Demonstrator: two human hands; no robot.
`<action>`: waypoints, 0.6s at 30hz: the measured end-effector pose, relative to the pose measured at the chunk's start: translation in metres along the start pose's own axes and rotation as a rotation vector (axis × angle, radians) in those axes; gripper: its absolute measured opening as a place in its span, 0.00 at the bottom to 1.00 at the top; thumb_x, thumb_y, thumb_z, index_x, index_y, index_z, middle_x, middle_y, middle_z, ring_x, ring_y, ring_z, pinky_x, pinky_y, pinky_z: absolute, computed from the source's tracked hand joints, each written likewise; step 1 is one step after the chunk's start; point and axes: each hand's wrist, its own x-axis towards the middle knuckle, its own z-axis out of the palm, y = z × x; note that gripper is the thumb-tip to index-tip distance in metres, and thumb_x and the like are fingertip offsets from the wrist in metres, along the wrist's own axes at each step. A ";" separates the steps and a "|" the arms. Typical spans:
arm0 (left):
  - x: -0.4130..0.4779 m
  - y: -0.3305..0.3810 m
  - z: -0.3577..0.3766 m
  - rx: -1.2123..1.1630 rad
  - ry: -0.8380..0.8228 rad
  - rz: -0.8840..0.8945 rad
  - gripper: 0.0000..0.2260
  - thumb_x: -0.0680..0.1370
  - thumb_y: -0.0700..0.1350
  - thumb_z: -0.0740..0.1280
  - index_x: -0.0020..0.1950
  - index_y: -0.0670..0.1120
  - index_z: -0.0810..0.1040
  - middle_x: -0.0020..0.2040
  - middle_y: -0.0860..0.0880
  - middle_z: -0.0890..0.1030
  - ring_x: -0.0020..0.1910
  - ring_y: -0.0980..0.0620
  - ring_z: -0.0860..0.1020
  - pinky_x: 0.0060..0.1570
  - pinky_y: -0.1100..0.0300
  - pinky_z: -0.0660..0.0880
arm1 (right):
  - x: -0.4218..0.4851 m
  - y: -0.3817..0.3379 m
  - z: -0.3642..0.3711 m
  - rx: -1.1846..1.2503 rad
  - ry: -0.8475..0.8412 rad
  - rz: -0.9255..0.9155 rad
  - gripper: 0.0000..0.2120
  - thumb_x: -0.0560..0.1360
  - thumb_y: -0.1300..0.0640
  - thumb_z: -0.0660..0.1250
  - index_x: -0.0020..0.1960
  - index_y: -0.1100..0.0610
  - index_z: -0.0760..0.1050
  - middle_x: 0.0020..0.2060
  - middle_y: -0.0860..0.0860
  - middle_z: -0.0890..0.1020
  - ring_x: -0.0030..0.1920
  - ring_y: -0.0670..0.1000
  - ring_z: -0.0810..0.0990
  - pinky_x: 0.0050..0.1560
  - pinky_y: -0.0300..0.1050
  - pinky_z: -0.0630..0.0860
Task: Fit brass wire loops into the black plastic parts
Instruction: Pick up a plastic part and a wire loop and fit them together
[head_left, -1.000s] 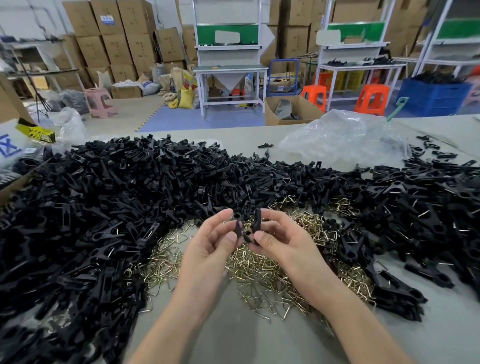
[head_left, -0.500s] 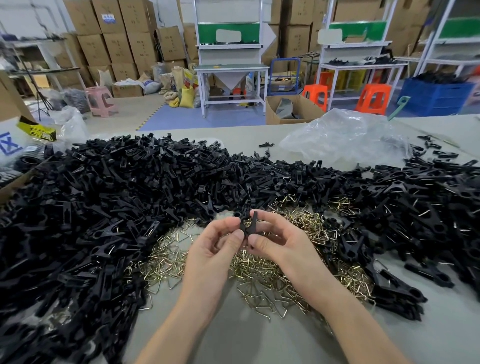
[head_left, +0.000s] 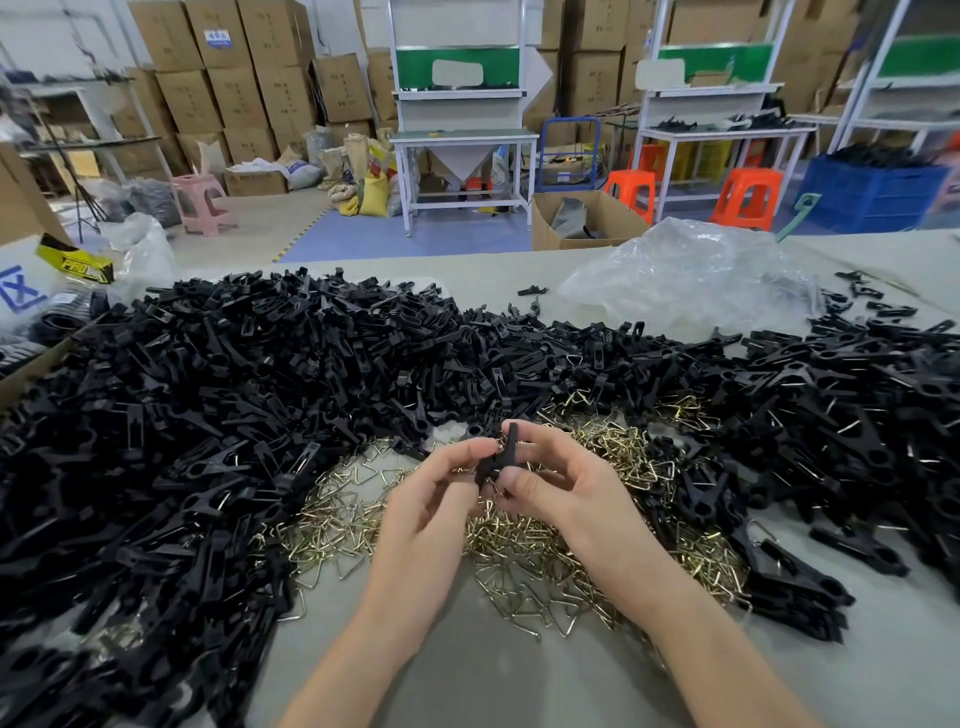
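Note:
Both hands meet over the middle of the table around a black plastic clip part (head_left: 500, 457). My left hand (head_left: 431, 504) pinches its left side with thumb and fingertips. My right hand (head_left: 558, 483) grips its right side, with the thumb pressed against the lower end. A thin brass wire shows at the part's lower end between my fingers. Under the hands lies a heap of brass wire loops (head_left: 545, 551). A large pile of black plastic parts (head_left: 234, 405) covers the left and back of the table.
More black parts (head_left: 857, 415), some with wire fitted, are heaped on the right. A crumpled clear plastic bag (head_left: 691, 275) lies at the back right. A cardboard box edge (head_left: 31, 364) sits at the far left. Bare grey table (head_left: 467, 675) shows near me.
The hands have drawn closer together and dropped slightly towards the wire heap. The two separate black pieces held apart a second ago are now pressed together as one.

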 end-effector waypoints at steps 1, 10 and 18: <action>-0.001 0.000 -0.001 0.010 -0.027 -0.006 0.21 0.79 0.35 0.61 0.57 0.60 0.81 0.54 0.56 0.85 0.51 0.57 0.81 0.50 0.67 0.75 | 0.000 0.000 0.000 0.019 0.003 0.006 0.18 0.78 0.66 0.70 0.63 0.48 0.79 0.54 0.52 0.85 0.54 0.54 0.86 0.53 0.45 0.83; 0.002 -0.005 0.003 0.136 0.029 0.079 0.14 0.82 0.39 0.65 0.59 0.59 0.80 0.49 0.51 0.83 0.48 0.52 0.81 0.50 0.58 0.79 | -0.001 -0.004 0.001 0.014 0.008 0.016 0.18 0.78 0.67 0.70 0.63 0.50 0.80 0.54 0.52 0.85 0.55 0.52 0.85 0.53 0.44 0.83; 0.000 -0.001 0.000 0.117 -0.023 0.072 0.17 0.84 0.41 0.60 0.61 0.63 0.79 0.58 0.62 0.83 0.56 0.60 0.81 0.56 0.64 0.76 | -0.001 -0.003 0.003 -0.054 0.018 -0.005 0.19 0.77 0.66 0.71 0.62 0.46 0.80 0.52 0.50 0.86 0.52 0.50 0.86 0.51 0.42 0.82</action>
